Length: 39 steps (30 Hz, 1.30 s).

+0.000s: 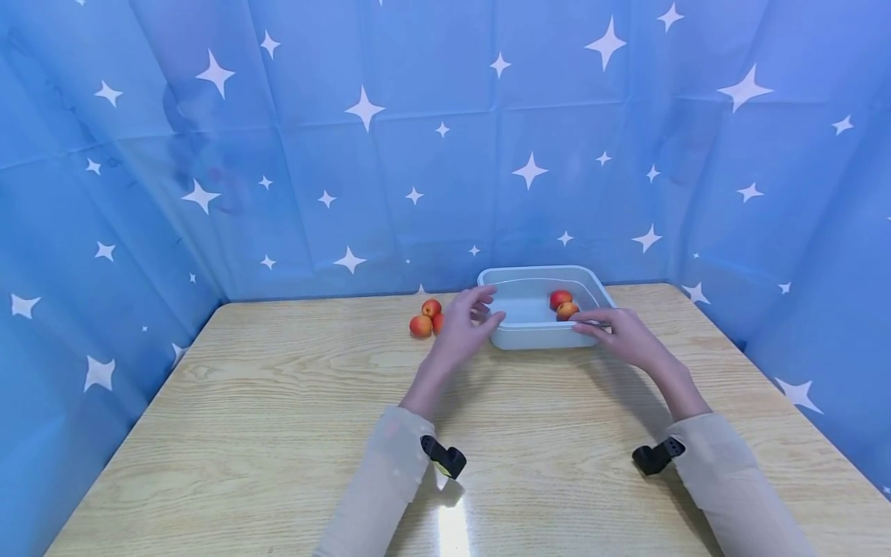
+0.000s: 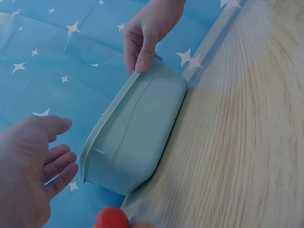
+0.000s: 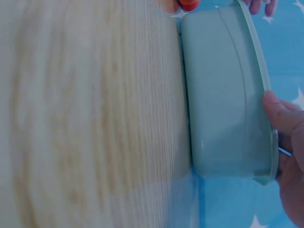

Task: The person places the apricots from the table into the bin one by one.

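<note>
A pale blue-green plastic bin stands on the table near its far edge. Two small red-and-yellow apples lie inside, towards its right end. My right hand pinches the bin's front rim near the right corner, thumb outside and fingers over the inner side, as the right wrist view shows. At the bin's left end is my left hand, its fingers loosely bent and holding nothing; a gap separates it from the rim in the left wrist view. Left of that hand, three more apples sit close together, one partly hidden behind the hand.
The wooden table reaches to a blue curtain with white stars, which hangs behind it and along both sides. A black camera is strapped to the left wrist, and another camera to the right.
</note>
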Available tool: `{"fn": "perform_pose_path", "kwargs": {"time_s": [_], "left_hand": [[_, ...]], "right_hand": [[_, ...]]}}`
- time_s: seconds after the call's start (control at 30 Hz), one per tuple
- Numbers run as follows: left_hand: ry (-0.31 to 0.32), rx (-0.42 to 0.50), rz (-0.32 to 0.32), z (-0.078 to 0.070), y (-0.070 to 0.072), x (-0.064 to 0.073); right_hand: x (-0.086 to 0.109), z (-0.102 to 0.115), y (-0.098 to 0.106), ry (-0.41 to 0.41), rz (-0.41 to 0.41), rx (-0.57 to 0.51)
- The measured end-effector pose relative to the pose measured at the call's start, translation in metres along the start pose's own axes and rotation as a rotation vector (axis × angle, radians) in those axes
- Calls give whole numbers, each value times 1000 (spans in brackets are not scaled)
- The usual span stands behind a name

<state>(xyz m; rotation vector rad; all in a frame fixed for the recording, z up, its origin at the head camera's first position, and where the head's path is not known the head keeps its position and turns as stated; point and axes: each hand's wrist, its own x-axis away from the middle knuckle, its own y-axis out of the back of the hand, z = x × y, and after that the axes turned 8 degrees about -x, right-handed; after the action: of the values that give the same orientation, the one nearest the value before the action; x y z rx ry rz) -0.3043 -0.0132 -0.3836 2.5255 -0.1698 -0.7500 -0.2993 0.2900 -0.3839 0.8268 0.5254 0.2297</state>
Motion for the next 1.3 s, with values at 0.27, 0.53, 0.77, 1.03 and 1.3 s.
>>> {"fn": "perform_pose_path", "kwargs": {"time_s": [0.27,0.53,0.77,1.03,1.3], "left_hand": [[13,-57,5,7,5,3],[24,-78,34,15,12,5],[45,-118,42,21,19,10],[76,-119,59,26,23,14],[132,-184,92,37,28,20]], "right_hand": [[2,1,2,19,-14,-1],[4,0,3,24,-20,1],[5,1,2,21,-23,6],[5,-2,2,-22,1,5],[2,-3,1,19,-2,2]]}}
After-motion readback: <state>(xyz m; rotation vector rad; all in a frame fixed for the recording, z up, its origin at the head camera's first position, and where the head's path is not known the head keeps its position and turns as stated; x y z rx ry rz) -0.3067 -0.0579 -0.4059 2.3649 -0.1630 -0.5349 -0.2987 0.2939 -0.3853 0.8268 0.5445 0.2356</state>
